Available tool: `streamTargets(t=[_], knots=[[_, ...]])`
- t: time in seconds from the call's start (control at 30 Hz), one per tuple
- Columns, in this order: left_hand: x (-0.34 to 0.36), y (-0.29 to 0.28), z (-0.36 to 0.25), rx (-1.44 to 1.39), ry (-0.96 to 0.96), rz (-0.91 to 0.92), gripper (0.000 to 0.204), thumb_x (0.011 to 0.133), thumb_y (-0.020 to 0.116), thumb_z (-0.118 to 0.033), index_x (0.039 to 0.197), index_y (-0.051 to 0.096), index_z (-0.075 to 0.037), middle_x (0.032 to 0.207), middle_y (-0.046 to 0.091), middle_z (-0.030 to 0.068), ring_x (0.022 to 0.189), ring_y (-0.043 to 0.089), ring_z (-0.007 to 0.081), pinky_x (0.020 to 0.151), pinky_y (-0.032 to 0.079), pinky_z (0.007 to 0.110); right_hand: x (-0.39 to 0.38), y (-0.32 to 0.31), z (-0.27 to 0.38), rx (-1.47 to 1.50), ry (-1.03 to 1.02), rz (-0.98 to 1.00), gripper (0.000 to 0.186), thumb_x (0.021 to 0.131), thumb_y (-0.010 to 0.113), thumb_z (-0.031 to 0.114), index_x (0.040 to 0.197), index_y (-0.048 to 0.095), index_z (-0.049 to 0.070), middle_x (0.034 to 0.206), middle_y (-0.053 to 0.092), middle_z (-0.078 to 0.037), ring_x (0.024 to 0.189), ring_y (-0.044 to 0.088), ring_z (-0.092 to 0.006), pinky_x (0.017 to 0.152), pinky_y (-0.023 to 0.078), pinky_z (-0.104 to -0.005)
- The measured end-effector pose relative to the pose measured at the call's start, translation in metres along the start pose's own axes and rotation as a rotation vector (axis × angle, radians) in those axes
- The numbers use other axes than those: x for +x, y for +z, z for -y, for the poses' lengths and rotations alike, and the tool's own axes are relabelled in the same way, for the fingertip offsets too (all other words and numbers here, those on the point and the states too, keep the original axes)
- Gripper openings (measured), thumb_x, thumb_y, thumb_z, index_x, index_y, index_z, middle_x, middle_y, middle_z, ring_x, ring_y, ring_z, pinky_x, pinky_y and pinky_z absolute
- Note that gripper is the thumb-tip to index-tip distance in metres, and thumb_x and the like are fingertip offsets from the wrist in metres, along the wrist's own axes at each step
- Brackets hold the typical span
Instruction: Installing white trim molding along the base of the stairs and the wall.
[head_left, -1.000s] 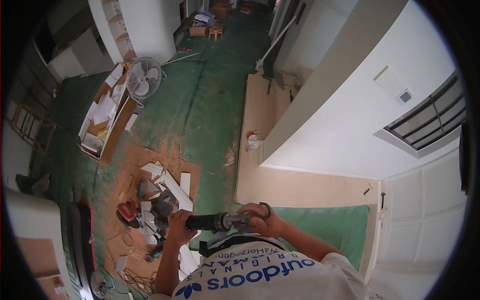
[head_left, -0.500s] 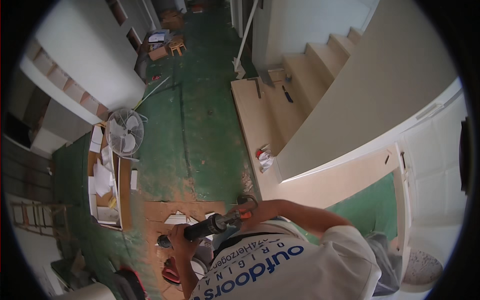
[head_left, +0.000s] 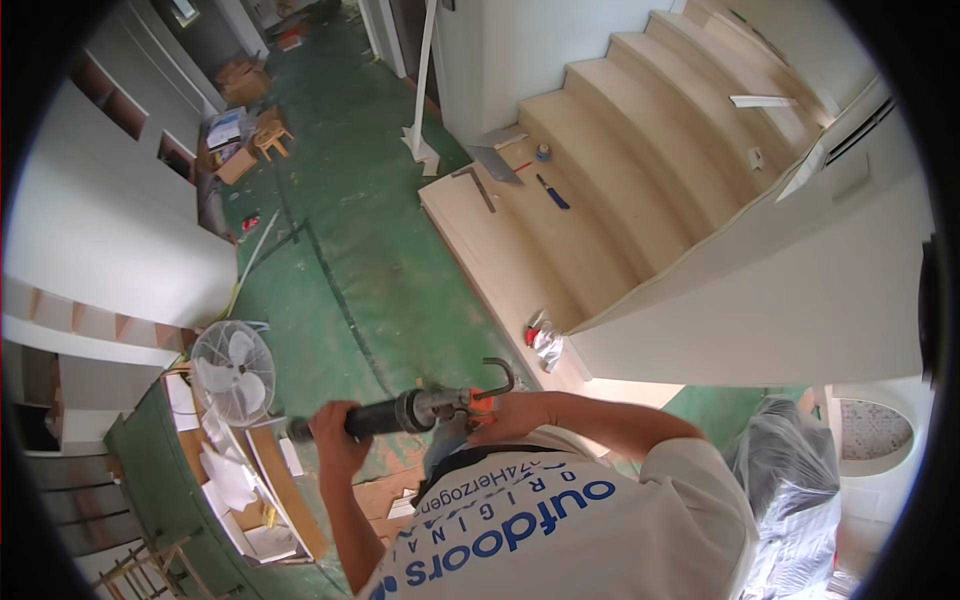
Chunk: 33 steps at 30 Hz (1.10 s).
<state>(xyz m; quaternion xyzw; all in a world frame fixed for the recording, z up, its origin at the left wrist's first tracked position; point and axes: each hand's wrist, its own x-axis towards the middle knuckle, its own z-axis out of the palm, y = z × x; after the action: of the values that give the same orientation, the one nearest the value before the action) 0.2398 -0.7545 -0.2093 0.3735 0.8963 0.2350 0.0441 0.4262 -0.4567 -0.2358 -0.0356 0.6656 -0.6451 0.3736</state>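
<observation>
Under my hands runs the floor [head_left: 370,290], laid with green covering. To the left of my left hand [head_left: 335,430], a long open carton [head_left: 288,485] rests on it, a fan [head_left: 236,368] by its far end; well beyond, a wooden stool [head_left: 271,135] stands. Ahead of my right hand [head_left: 490,422], the pale lower steps [head_left: 500,255] carry a crumpled packet [head_left: 547,345], then, farther off, a metal square [head_left: 476,189], a grey sheet [head_left: 494,164], a blue-handled knife [head_left: 554,195] and a tape roll [head_left: 543,152].

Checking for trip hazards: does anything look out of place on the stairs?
Yes: a blue-handled tool and a dark L-shaped piece lie loose near the foot of the stairs, and a white strip higher up; loose items look odd on steps.
</observation>
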Motion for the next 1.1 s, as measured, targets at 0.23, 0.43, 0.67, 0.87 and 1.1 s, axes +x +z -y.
streamTargets(t=[0.23, 0.43, 0.67, 0.87, 1.1], knots=[[0.276, 0.002, -0.026, -0.035, 0.442, 0.086, 0.048, 0.062, 0.076, 0.0, 0.107, 0.064, -0.014, 0.109, 0.063, 0.0058, 0.113, 0.06, 0.0306, 0.106, 0.036, 0.049, -0.001, -0.09, 0.061, 0.186, -0.34, -0.511, 0.046, 0.095, 0.073, 0.022, 0.136, 0.059, 0.009, 0.123, 0.066, -0.007, 0.116, 0.062, -0.0197, 0.101, 0.048, -0.0341], [0.465, 0.073, -0.078, -0.028, 0.67, 0.106, 0.054, 0.062, 0.077, 0.002, 0.111, 0.063, -0.015, 0.113, 0.063, 0.0049, 0.119, 0.059, 0.0288, 0.111, 0.033, 0.05, 0.008, -0.185, 0.051, 0.097, -0.291, -0.979, 0.038, 0.093, 0.072, 0.014, 0.129, 0.062, 0.009, 0.122, 0.066, -0.006, 0.112, 0.063, -0.0191, 0.095, 0.05, -0.034], [0.602, 0.147, -0.127, -0.197, 0.693, 0.108, 0.061, 0.068, 0.072, 0.002, 0.124, 0.062, -0.017, 0.126, 0.062, 0.008, 0.123, 0.056, 0.0308, 0.108, 0.036, 0.051, -0.007, -0.302, 0.062, 0.492, -0.083, -1.005, 0.047, 0.089, 0.056, -0.001, 0.134, 0.055, 0.011, 0.124, 0.064, -0.007, 0.117, 0.062, -0.0197, 0.1, 0.051, -0.0392], [0.634, 0.279, -0.068, -0.365, 0.353, 0.362, 0.051, 0.083, 0.067, -0.012, 0.133, 0.059, -0.006, 0.127, 0.064, 0.0196, 0.118, 0.061, 0.0353, 0.101, 0.043, 0.053, -0.017, -0.372, 0.027, 0.857, -0.169, -1.287, 0.056, 0.089, 0.054, -0.01, 0.142, 0.047, 0.006, 0.135, 0.062, -0.013, 0.129, 0.058, -0.0234, 0.093, 0.054, -0.0323], [0.632, 0.354, -0.081, 0.137, 0.759, 1.195, 0.048, 0.09, 0.07, -0.044, 0.116, 0.071, -0.004, 0.112, 0.073, 0.0182, 0.112, 0.068, 0.0338, 0.097, 0.049, 0.053, -0.056, -0.502, 0.083, 1.125, -0.045, -1.493, 0.052, 0.077, 0.054, -0.008, 0.128, 0.054, 0.001, 0.124, 0.063, -0.013, 0.121, 0.062, -0.0264, 0.11, 0.047, -0.0437]])
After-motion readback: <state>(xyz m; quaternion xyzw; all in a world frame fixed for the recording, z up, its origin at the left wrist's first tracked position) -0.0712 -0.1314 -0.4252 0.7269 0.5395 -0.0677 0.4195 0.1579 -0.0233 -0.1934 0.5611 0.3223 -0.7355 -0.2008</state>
